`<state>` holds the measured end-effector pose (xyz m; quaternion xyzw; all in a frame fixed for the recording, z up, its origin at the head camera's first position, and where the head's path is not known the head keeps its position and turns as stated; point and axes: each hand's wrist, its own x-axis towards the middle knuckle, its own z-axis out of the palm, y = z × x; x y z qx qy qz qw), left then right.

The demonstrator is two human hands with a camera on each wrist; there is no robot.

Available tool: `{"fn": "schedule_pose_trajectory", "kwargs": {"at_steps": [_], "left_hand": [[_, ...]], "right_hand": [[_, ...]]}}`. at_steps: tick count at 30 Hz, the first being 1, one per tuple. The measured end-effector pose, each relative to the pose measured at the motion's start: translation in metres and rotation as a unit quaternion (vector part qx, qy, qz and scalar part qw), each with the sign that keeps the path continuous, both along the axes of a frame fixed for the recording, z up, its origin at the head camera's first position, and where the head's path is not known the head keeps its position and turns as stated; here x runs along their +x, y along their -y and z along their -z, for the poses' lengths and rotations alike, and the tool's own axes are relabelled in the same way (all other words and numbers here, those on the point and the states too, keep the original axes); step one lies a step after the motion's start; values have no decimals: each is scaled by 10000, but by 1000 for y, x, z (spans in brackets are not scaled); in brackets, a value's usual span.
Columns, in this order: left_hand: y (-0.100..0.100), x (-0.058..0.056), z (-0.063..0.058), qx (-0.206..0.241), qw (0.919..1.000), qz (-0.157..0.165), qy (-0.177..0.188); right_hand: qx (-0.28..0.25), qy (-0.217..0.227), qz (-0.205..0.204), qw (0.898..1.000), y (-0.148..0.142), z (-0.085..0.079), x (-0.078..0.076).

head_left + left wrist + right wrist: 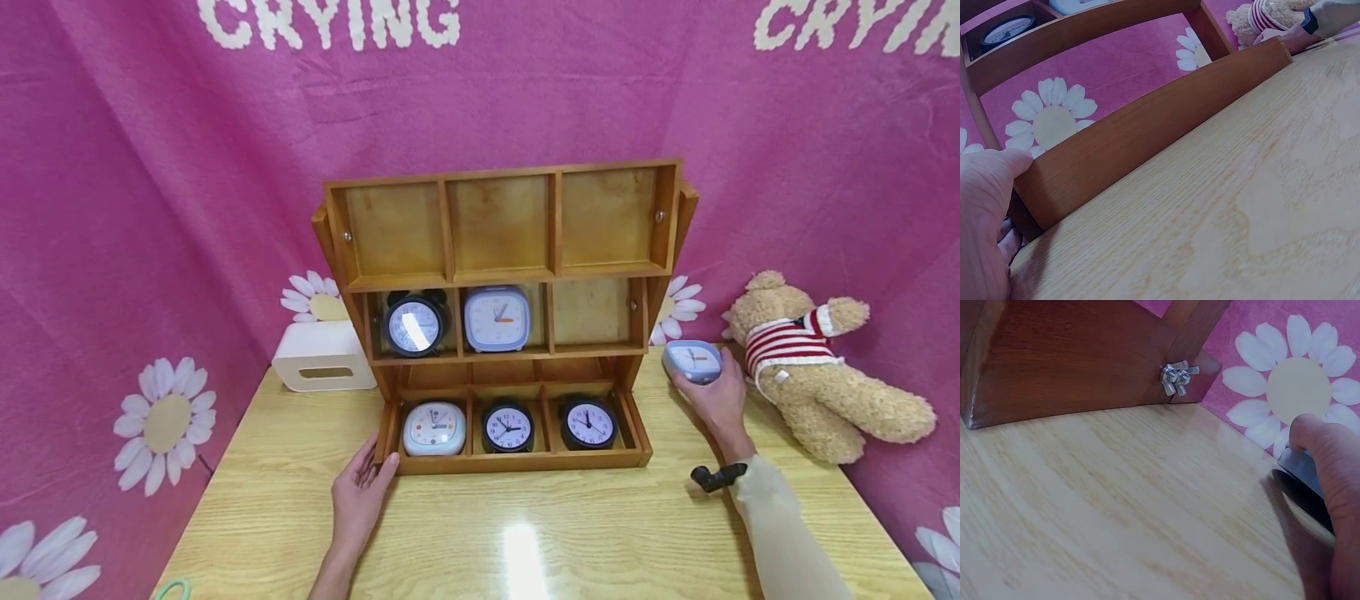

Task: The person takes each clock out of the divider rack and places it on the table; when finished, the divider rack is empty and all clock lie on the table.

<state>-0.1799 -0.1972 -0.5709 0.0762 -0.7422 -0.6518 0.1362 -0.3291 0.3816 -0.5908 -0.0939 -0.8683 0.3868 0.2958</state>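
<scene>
My left hand (358, 496) grips the front left corner of a three-tier wooden shelf (517, 462). In the left wrist view its thumb lies over the front board (1147, 131), with fingers round the side. Far to the right, my right hand (720, 400) holds a light blue alarm clock (694, 360) by its sides, dial facing up, beside the shelf. The right wrist view shows the thumb on the clock's edge (1302, 469), close over the table. The bottom tier holds a pale blue clock (435, 429) and two black clocks (507, 427). A black twin-bell clock (414, 325) and a lavender clock (497, 319) occupy the middle tier.
A teddy bear (810, 367) in a striped sweater leans at the right, next to my right hand. Behind the shelf's left side stands a white tissue box (324, 354). Pink cloth (225, 208) encloses the table (585, 533). Metal wing nuts (1177, 377) protrude from the shelf's side.
</scene>
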Motion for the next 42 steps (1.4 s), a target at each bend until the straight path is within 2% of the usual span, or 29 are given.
{"fn": "schedule_pose_trajectory", "kwargs": {"at_steps": [11, 16, 19, 24, 31, 35, 42], "left_hand": [[-1, -1, 4, -27, 10000, -47, 43], [-2, -2, 5, -26, 10000, -84, 36], [-2, -1, 5, -36, 9999, -102, 41], [-1, 0, 3, -43, 9999, -82, 69], [-1, 0, 0, 38, 9999, -27, 146], [-1, -1, 0, 12, 9999, -32, 152], [0, -1, 2, -42, 9999, -2, 92]], "right_hand": [[111, -740, -166, 9971, 3, -1, 4], [158, -841, -288, 9959, 7, -12, 8], [173, -1049, -362, 9937, 12, -22, 9], [118, -1583, -401, 9865, 24, -41, 10], [-248, -1917, -438, 9802, 47, -76, 21], [-558, -2350, -603, 9685, 63, -95, 28], [-1158, -2939, -1057, 9429, 108, -147, 64]]}}
